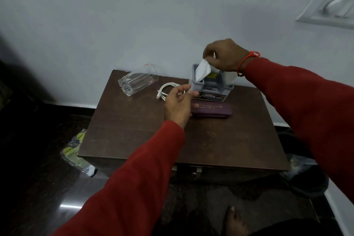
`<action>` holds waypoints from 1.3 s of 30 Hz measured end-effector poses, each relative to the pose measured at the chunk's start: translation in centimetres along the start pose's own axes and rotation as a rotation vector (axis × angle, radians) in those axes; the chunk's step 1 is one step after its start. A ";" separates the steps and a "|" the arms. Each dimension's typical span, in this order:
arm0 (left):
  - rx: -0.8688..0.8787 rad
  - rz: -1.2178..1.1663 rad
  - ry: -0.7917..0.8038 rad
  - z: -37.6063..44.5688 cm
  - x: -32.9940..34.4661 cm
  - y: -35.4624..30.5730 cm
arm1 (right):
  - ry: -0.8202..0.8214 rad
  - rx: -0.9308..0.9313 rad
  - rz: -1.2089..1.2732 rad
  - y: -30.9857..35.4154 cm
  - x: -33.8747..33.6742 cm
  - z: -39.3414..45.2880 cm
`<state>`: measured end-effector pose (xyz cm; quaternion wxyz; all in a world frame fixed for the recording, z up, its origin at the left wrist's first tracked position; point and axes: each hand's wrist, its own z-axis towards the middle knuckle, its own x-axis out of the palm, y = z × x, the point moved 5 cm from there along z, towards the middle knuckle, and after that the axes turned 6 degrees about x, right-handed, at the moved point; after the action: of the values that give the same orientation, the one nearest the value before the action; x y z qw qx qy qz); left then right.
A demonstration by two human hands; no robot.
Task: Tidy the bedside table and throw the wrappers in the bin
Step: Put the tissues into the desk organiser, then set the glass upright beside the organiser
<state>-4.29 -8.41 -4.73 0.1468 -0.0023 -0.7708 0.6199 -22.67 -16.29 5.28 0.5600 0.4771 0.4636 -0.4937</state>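
Observation:
A dark wooden bedside table [145, 136] stands against the wall. At its back sits a grey desk organiser [211, 86]. My right hand [226, 55] pinches a white paper [202, 70] whose lower end sits in the organiser's left slot. My left hand [179, 104] touches the organiser's left corner with thumb and fingertips. A purple spectacle case [212, 111] lies in front of the organiser. A coiled white cable [168, 90] lies just left of my left hand. A clear glass [137, 81] lies on its side at the table's back left.
A clear plastic wrapper with yellow-green labels [76, 151] lies on the dark floor by the table's left front corner. A dark bag [304, 176] sits on the floor to the right. My bare foot [234, 220] shows below. A metal latch [197, 171] is on the table's front.

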 end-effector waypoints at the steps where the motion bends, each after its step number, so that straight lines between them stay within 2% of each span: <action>1: 0.001 -0.001 -0.002 0.0 0.0 0.0 | 0.021 0.006 -0.014 0.1 0.3 0.0; 3: 0.002 0.000 -0.008 0.1 -0.1 -0.1 | -0.022 0.029 0.005 0.1 0.2 0.1; 7: 0.007 -0.044 -0.041 0.2 -0.4 -0.5 | -0.220 0.079 0.097 0.1 -1.3 0.9; 11: 0.050 -0.069 -0.171 0.7 -1.7 -0.7 | -0.261 -0.012 0.161 3.3 -1.4 2.2; 13: 0.089 -0.097 -0.290 1.2 -3.0 -1.0 | -0.189 -0.096 0.162 5.9 0.0 3.0; 17: 0.192 -0.130 -0.534 1.8 -6.2 -1.6 | 0.151 -0.133 0.135 10.3 5.6 5.0; 20: 0.226 -0.060 -0.635 1.4 -8.1 -2.2 | 0.258 -0.176 0.125 12.8 9.5 6.3; 28: 0.237 -0.067 -0.653 1.8 -9.8 -2.6 | 0.295 -0.098 -0.058 13.7 14.4 8.7; 35: 0.247 -0.008 -0.628 1.9 -9.7 -2.7 | 0.194 -0.244 -0.051 13.6 12.9 8.2; 39: 0.329 0.062 -0.619 1.4 -9.5 -3.6 | 0.120 -0.368 0.070 14.2 9.6 6.9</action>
<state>5.13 -12.37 -3.72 -0.1145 0.1862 -0.6681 0.7113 -7.41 -23.35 -2.38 0.6259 0.4112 0.5618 -0.3514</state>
